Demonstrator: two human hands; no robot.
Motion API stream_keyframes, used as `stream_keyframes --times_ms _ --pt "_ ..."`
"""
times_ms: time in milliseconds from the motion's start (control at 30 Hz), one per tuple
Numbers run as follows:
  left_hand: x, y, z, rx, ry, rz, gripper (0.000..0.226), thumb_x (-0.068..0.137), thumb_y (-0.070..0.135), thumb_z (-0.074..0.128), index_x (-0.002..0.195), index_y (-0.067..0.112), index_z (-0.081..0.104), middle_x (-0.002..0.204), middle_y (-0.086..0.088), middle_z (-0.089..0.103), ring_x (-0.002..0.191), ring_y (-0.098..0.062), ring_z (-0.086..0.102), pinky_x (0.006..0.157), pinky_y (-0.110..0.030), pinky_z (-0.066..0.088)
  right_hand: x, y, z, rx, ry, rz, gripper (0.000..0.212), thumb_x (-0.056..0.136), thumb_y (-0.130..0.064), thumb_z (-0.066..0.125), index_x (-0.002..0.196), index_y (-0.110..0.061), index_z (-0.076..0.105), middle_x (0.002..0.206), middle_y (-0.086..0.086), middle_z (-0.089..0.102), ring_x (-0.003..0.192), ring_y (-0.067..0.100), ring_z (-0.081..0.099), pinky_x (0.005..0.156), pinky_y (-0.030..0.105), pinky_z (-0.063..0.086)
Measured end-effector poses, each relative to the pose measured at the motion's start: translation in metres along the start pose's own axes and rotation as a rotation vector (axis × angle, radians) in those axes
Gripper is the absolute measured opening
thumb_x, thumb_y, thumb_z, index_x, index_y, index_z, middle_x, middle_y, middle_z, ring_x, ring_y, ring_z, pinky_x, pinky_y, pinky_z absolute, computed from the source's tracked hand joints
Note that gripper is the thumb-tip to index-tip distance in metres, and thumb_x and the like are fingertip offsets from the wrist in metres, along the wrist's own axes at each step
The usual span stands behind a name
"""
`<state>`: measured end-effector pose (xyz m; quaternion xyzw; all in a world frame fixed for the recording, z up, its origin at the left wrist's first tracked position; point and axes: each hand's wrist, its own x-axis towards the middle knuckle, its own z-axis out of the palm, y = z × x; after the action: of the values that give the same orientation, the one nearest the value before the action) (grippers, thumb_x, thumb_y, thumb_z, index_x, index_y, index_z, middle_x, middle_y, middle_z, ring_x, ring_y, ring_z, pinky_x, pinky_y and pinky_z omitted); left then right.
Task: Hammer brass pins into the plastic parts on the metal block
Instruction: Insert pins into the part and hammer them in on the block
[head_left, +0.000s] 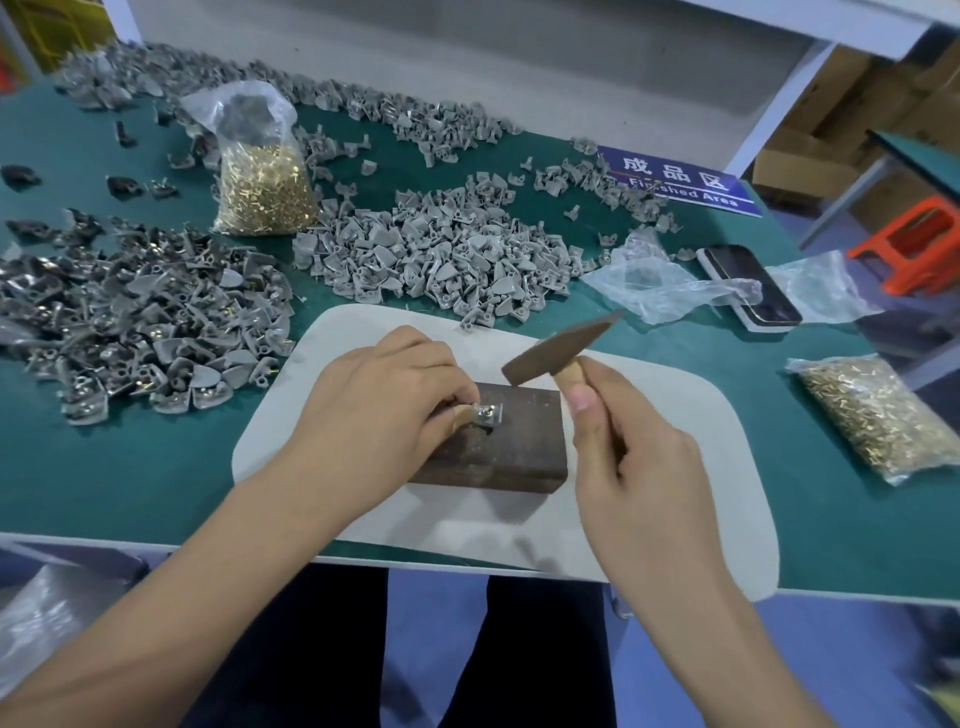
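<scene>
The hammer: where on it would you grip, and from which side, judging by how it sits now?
Probably the wooden handle just below the head, coming from the right. The hammer hangs above the metal block with its handle running down toward the person; the right hand already wraps it there, leaving the head free over the plastic part.

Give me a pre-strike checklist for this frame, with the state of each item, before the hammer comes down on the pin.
1. Plastic part seated on the metal block: ok, it lies on the top face.
2. Part held steady: ok, the left hand pinches it from the left side.
3. Hammer gripped and raised: ok, the right hand holds the wooden handle, head above the block.
4. Pin upright in the part: cannot tell, too small to judge.
5. Fingertips clear of the strike spot: not ok, they sit right beside the pin.
6. Block resting flat on the white mat: ok.
</scene>
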<state>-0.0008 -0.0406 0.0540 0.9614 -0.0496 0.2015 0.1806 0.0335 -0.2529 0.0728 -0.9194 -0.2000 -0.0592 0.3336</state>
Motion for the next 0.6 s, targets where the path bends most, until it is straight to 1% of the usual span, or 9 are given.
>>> stream_keyframes --times_ms 100,200,300,367,433,467,533,567,600 --pt "0.001 -0.001 -0.001 0.015 -0.007 0.013 0.008 0.09 0.04 0.071 0.091 0.032 0.074 0.09 0.015 0.065 0.1 -0.015 0.057 0.072 -0.033 0.048 0.0 -0.003 0.0 -0.069 -0.088 -0.01 0.041 0.101 -0.064 0.024 0.127 -0.051 0.053 0.081 -0.006 0.07 0.077 0.028 0.062 0.068 0.043 0.054" --pt "0.001 -0.002 -0.002 0.014 -0.007 0.019 0.006 0.089 0.038 0.072 0.09 0.032 0.075 0.089 0.015 0.066 0.098 -0.015 0.058 0.069 -0.03 0.045 0.002 -0.001 0.0 -0.046 -0.013 -0.018 0.039 0.102 -0.061 0.027 0.126 -0.048 0.054 0.079 -0.007 0.068 0.074 0.027 0.061 0.065 0.043 0.053" --pt "0.001 -0.003 -0.002 0.012 -0.015 0.009 0.007 0.089 0.039 0.072 0.09 0.033 0.075 0.088 0.016 0.065 0.097 -0.015 0.058 0.07 -0.031 0.047 0.005 -0.002 0.0 -0.06 -0.084 -0.021 0.038 0.1 -0.06 0.028 0.126 -0.048 0.053 0.075 -0.005 0.066 0.074 0.03 0.061 0.067 0.044 0.054" --pt "0.001 -0.004 -0.003 0.003 -0.019 0.001 0.006 0.089 0.039 0.072 0.09 0.034 0.075 0.088 0.017 0.065 0.097 -0.013 0.057 0.069 -0.031 0.046 0.01 0.002 -0.001 -0.071 -0.055 -0.041 0.038 0.101 -0.06 0.028 0.127 -0.049 0.053 0.078 -0.011 0.068 0.074 0.024 0.061 0.068 0.041 0.054" --pt "0.001 -0.004 -0.003 -0.012 -0.022 -0.01 0.005 0.088 0.039 0.073 0.089 0.034 0.075 0.087 0.018 0.065 0.097 -0.013 0.057 0.069 -0.03 0.046 0.01 0.003 -0.003 0.016 0.027 -0.041 0.036 0.104 -0.054 0.035 0.13 -0.045 0.057 0.075 -0.022 0.062 0.066 0.009 0.054 0.064 0.035 0.049" --pt "0.001 -0.004 -0.003 -0.016 -0.025 -0.016 0.005 0.088 0.039 0.073 0.089 0.035 0.074 0.086 0.019 0.064 0.097 -0.013 0.057 0.068 -0.03 0.046 0.009 0.003 -0.003 0.029 0.024 -0.044 0.036 0.104 -0.053 0.036 0.131 -0.045 0.057 0.076 -0.024 0.061 0.066 0.007 0.053 0.063 0.033 0.048" --pt "0.002 -0.005 -0.004 -0.019 -0.041 -0.018 0.006 0.088 0.042 0.071 0.089 0.036 0.073 0.086 0.019 0.063 0.097 -0.011 0.055 0.069 -0.031 0.047 0.006 0.0 -0.003 -0.055 -0.06 -0.054 0.036 0.101 -0.058 0.032 0.129 -0.05 0.053 0.083 -0.018 0.07 0.073 0.016 0.062 0.066 0.035 0.052" --pt "0.002 -0.006 -0.004 -0.02 -0.052 -0.022 0.008 0.089 0.044 0.068 0.09 0.037 0.072 0.086 0.02 0.063 0.098 -0.01 0.054 0.071 -0.032 0.047 0.006 0.001 -0.003 -0.091 -0.085 -0.063 0.036 0.099 -0.061 0.03 0.127 -0.053 0.051 0.083 -0.015 0.071 0.076 0.02 0.064 0.066 0.037 0.053" --pt "0.002 -0.007 -0.005 -0.023 -0.066 -0.026 0.009 0.09 0.046 0.067 0.092 0.038 0.072 0.087 0.02 0.062 0.1 -0.008 0.053 0.073 -0.032 0.048 0.006 0.002 -0.003 -0.095 -0.062 -0.068 0.036 0.099 -0.062 0.03 0.126 -0.052 0.052 0.078 -0.016 0.069 0.072 0.018 0.062 0.064 0.038 0.052"
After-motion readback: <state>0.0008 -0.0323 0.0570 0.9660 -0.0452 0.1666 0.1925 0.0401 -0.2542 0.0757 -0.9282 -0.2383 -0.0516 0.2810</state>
